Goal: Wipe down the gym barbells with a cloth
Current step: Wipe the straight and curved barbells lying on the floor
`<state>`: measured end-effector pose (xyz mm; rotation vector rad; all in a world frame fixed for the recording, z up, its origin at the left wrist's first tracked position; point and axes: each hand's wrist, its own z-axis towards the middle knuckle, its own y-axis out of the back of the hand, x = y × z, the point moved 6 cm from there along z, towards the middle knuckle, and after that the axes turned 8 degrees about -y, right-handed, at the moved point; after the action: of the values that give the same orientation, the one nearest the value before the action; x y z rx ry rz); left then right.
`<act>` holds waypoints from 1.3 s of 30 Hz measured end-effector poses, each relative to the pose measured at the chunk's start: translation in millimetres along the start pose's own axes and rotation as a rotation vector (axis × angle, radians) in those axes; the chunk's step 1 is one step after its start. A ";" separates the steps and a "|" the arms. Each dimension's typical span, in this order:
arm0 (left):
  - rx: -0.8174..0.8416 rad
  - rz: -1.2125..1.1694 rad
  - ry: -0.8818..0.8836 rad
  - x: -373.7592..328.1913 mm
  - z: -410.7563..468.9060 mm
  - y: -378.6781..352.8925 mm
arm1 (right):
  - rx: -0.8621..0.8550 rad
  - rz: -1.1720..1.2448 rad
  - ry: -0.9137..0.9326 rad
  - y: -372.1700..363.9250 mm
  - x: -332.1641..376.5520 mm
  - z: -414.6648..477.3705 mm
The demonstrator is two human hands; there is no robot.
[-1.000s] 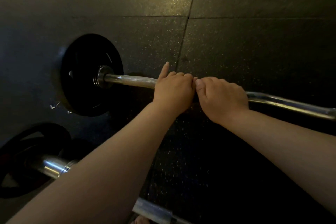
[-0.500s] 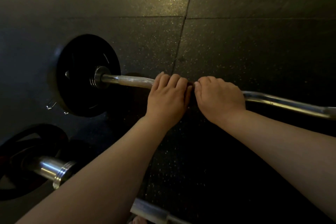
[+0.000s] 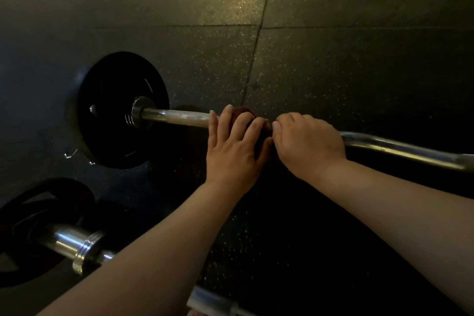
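Since a moment ago the left hand (image 3: pixel 234 146) has uncurled. Its fingers now lie nearly straight over the dark cloth (image 3: pixel 243 112), pressing it onto the barbell (image 3: pixel 179 118) lying on the rubber floor (image 3: pixel 333 72). The right hand (image 3: pixel 311 145) curls round the shaft just beside it. The steel looks heavy, stiff and knurled, so the soft cloth probably needs wrapping tightly round it.

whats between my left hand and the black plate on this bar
Head view: only bare knurled bar and its steel collar lie between the left hand and plate.
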<state>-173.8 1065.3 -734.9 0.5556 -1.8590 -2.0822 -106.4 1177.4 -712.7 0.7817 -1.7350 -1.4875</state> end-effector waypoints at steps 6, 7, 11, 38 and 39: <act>-0.017 0.078 -0.050 3.8 13.0 10.6 | -0.032 0.019 -0.015 -0.7 -0.3 0.2; -0.036 0.063 -0.027 6.0 15.9 13.5 | -0.029 0.025 -0.026 -1.1 -1.0 1.2; -0.120 -0.045 0.170 19.9 23.1 22.5 | -0.014 0.023 -0.015 -2.4 -1.1 1.4; -0.148 -0.047 0.172 31.7 14.2 22.2 | -0.019 -0.113 0.087 -4.8 5.8 -1.8; -0.159 -0.097 0.244 28.6 16.5 21.7 | -0.024 -0.119 0.078 -4.9 6.3 -1.3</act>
<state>-207.6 1063.9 -714.5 0.8324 -1.5450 -2.0911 -108.9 1170.8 -716.6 0.9318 -1.6345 -1.5329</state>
